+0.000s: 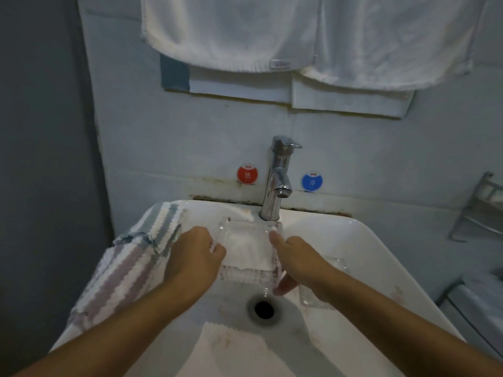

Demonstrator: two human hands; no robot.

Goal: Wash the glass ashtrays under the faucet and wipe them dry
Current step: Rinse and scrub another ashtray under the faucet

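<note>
A white sink (pixel 353 240) fills the lower half of the view, its drain (pixel 264 310) near the middle of the basin. Two white towels (pixel 231 31) hang on the wall above it. A striped cloth (pixel 130 268) lies draped over the sink's left edge, and a white cloth (pixel 231 349) lies over the front edge. The chrome faucet (pixel 276 180) stands at the back edge, with a red sticker (pixel 247 174) and a blue sticker (pixel 312 182) on the wall to either side of it.

Both hands hold a square glass ashtray (pixel 249 254) over the basin, just below the spout. The left hand (pixel 194 257) grips its left side with curled fingers. The right hand (pixel 295 259) clamps its right side, thumb on the rim and fingers underneath. A second glass ashtray (pixel 334 263) sits by the sink's right edge, partly hidden behind the right forearm.
</note>
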